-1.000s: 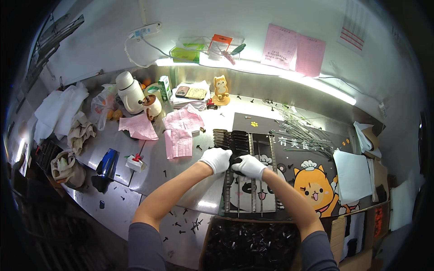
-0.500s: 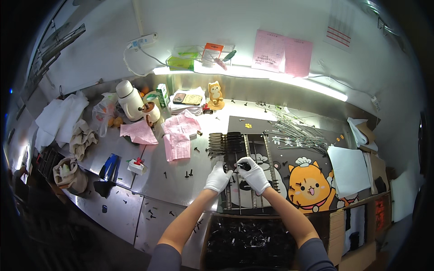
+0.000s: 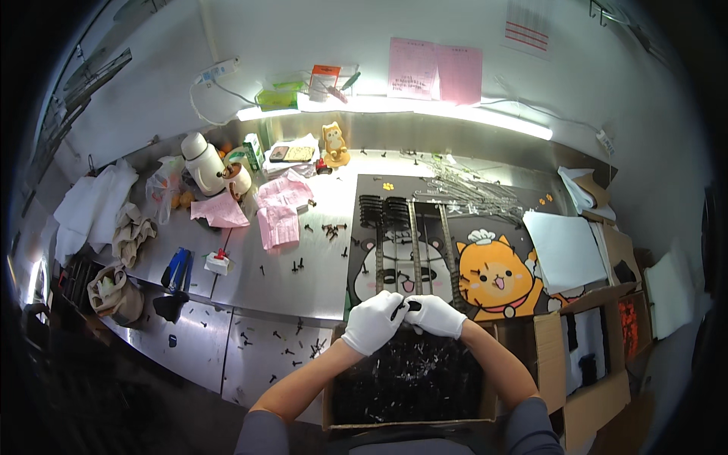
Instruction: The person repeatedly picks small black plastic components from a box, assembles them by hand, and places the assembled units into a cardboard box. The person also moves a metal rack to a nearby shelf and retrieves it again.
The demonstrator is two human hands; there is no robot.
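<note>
My hands meet at the fingertips, both closed: my left hand (image 3: 373,322) and my right hand (image 3: 437,315) pinch a small black piece (image 3: 413,305) between them. My gloves cover so much of it that I cannot tell whether it is one part or two.

Half a second ago my hands were over the rack; now they are nearer my body, above the far edge of the cardboard box (image 3: 328,402), so the handling is now beside the box, and more of the rack shows.

What shows of the small black piece seems to lie crosswise, roughly nine to three o'clock; which end leads, I cannot make out.

At six o'clock from my hands, the box holds a heap of black parts (image 3: 409,383). At twelve, the metal rack (image 3: 415,243) lies on the printed mat (image 3: 356,262), its rails running away from me, the right one leaning slightly toward eleven. Dark comb-like rows (image 3: 371,212) sit at its far end.

Farther out, loose thin rods (image 3: 474,186) spread at one o'clock, white sheets (image 3: 565,246) lie at two, and pink papers (image 3: 279,220) rest on the desk (image 3: 303,292) at ten.
</note>
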